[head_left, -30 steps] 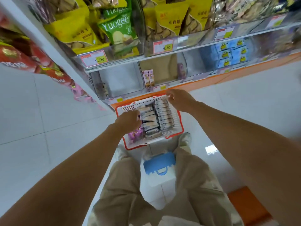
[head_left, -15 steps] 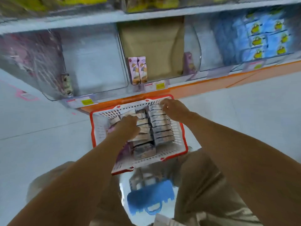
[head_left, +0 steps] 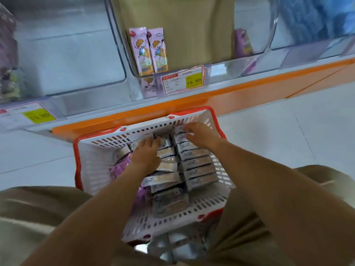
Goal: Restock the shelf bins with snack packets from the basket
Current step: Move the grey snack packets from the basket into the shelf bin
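- My basket (head_left: 107, 169) is moulded plastic: matt white perforated walls under a smooth red rim.
- The snack packets (head_left: 197, 164) in it are thin film wrappers, shiny, with crinkled sealed ends.
- The shelf bins (head_left: 119, 45) are clear hard plastic, glossy and catching glare.
- The two pink packets (head_left: 148, 50) standing in the middle bin have slick printed film.
- Behind them is what looks like cardboard (head_left: 192, 25), brown and matt.
- The price tag (head_left: 182, 79) is printed paper in a clear plastic holder.
- The shelf base (head_left: 230, 96) is smooth orange.
- The floor (head_left: 288, 131) is smooth pale tile with a slight sheen.
- My trousers (head_left: 28, 217) are tan cloth, matt and creased.
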Motion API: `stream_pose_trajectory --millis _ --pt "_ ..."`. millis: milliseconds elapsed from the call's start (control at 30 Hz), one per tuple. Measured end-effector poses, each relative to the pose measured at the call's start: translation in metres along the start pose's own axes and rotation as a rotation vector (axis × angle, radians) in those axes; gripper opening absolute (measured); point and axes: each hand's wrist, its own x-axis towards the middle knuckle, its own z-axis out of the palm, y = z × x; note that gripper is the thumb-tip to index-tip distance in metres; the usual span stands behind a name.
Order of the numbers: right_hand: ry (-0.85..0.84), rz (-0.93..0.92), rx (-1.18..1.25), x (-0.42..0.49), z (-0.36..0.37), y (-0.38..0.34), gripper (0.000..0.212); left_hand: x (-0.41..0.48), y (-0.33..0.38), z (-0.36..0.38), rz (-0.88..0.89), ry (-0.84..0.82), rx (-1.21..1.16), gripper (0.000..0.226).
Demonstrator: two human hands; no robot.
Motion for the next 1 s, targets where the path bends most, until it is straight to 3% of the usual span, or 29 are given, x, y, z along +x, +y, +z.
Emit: stream_pose_trajectory --millis 233,633,733,867,1000 --pt "0.069 -0.035 -0.144 0.005 0.027 0.005 0.046 0.000 0.002 0.021 -0.003 0.213 0.026 0.072" --pt "0.223 -0.144 -0.466 -0.003 0.043 -0.009 0.043 -0.010 0.003 0.023 0.005 0.148 -0.041 0.076" --pt "0.259 -0.191 -0.278 -0.003 0.040 -0.009 0.038 -0.013 0.002 0.017 -0.008 0.088 -0.131 0.073" --pt "0.229 -0.210 0.344 -0.015 0.017 -0.017 0.038 -0.017 0.006 -0.004 -0.012 0.155 -0.341 0.051" --pt "0.119 -0.149 0.893 -0.031 -0.009 -0.035 0.029 -0.036 0.026 -0.035 -0.054 0.191 -0.911 0.042"
